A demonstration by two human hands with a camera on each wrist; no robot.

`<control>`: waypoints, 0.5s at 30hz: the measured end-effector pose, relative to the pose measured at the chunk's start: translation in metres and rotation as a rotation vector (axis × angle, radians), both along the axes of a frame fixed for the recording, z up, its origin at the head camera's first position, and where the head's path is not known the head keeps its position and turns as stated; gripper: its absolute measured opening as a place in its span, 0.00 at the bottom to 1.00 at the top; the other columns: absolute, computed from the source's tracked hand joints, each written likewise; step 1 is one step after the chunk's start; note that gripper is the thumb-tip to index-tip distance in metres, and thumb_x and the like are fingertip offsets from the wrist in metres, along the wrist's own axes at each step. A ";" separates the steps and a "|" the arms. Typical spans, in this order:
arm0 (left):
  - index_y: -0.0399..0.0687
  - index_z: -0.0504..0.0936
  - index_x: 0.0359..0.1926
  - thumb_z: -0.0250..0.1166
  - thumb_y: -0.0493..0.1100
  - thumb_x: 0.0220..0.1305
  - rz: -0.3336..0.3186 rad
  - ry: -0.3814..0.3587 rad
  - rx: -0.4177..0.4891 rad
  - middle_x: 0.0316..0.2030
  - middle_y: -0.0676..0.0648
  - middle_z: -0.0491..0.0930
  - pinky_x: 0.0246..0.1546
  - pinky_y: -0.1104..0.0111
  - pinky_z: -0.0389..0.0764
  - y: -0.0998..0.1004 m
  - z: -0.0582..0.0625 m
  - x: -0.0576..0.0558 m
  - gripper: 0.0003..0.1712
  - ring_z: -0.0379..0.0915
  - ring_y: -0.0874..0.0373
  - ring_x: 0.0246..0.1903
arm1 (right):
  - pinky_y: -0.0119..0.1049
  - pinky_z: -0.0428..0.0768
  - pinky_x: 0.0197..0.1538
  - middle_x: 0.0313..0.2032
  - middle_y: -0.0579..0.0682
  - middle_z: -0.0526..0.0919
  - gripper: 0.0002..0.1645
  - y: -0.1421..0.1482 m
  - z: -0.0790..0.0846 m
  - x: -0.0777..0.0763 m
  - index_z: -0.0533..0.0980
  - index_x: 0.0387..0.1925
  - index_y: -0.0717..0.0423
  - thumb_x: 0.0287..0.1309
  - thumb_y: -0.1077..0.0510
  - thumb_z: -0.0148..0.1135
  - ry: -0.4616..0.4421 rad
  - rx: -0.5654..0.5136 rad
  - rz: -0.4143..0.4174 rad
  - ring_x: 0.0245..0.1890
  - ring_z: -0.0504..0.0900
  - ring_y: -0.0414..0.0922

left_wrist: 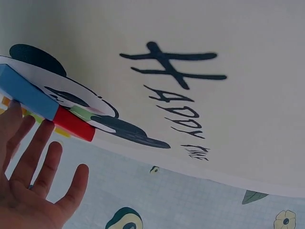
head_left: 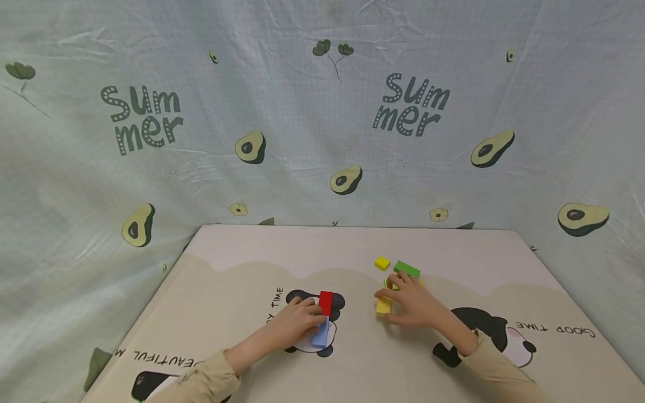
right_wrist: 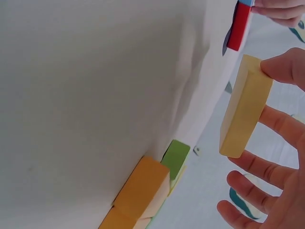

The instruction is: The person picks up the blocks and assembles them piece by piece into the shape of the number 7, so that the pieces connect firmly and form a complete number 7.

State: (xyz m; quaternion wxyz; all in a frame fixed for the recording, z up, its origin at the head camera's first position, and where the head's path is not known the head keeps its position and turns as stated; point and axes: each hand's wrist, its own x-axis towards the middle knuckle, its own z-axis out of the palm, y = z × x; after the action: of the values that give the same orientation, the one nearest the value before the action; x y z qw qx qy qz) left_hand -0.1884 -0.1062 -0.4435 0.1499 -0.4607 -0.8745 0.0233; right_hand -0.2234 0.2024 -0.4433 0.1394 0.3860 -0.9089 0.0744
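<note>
My right hand (head_left: 413,305) pinches a yellow block (right_wrist: 248,109) by its ends, thumb at one end and fingertips at the other. In the right wrist view the block hangs above the table, its remaining fingers spread loose. My left hand (head_left: 294,322) lies at the side of a blue block (head_left: 319,334) and a red block (head_left: 326,303) set end to end on the panda print. Its fingertips touch the blue block and the join in the left wrist view, the fingers fairly straight. A green block (head_left: 407,268) and a small yellow block (head_left: 382,263) lie beyond my right hand.
Orange blocks (right_wrist: 143,186) lie beside a green one in the right wrist view; my right hand partly hides this group in the head view. The printed table mat (head_left: 242,252) ends at a hanging avocado-print cloth (head_left: 297,112) behind and at the sides.
</note>
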 end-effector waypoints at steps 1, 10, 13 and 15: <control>0.58 0.80 0.40 0.64 0.48 0.52 0.002 0.009 -0.003 0.34 0.60 0.79 0.33 0.73 0.65 0.001 0.000 -0.001 0.12 0.66 0.64 0.36 | 0.35 0.60 0.36 0.34 0.44 0.67 0.20 -0.002 0.001 -0.001 0.77 0.41 0.42 0.41 0.46 0.64 -0.013 -0.002 -0.003 0.36 0.59 0.41; 0.51 0.80 0.42 0.64 0.46 0.53 -0.002 -0.052 0.003 0.38 0.55 0.78 0.48 0.69 0.72 0.002 -0.002 -0.002 0.14 0.70 0.60 0.45 | 0.37 0.63 0.37 0.36 0.46 0.69 0.21 -0.028 0.003 -0.011 0.75 0.44 0.42 0.44 0.46 0.62 -0.043 0.023 -0.012 0.39 0.62 0.44; 0.48 0.79 0.43 0.64 0.45 0.54 -0.004 -0.124 -0.002 0.39 0.52 0.76 0.52 0.70 0.71 0.003 -0.001 -0.003 0.14 0.71 0.60 0.44 | 0.38 0.66 0.37 0.37 0.47 0.69 0.22 -0.038 0.004 -0.014 0.75 0.45 0.42 0.44 0.46 0.62 -0.047 0.030 -0.023 0.39 0.63 0.45; 0.47 0.78 0.43 0.63 0.45 0.54 0.001 -0.159 -0.012 0.41 0.52 0.76 0.51 0.71 0.72 0.004 -0.001 -0.003 0.15 0.71 0.60 0.43 | 0.38 0.67 0.37 0.38 0.47 0.70 0.23 -0.045 0.005 -0.017 0.74 0.45 0.43 0.44 0.46 0.63 -0.059 0.031 -0.032 0.39 0.63 0.45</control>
State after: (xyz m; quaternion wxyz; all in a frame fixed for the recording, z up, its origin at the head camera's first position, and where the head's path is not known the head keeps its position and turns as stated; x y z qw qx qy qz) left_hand -0.1916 -0.1022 -0.4444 0.0773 -0.4616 -0.8837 -0.0080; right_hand -0.2399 0.1579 -0.4387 0.1077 0.3712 -0.9197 0.0694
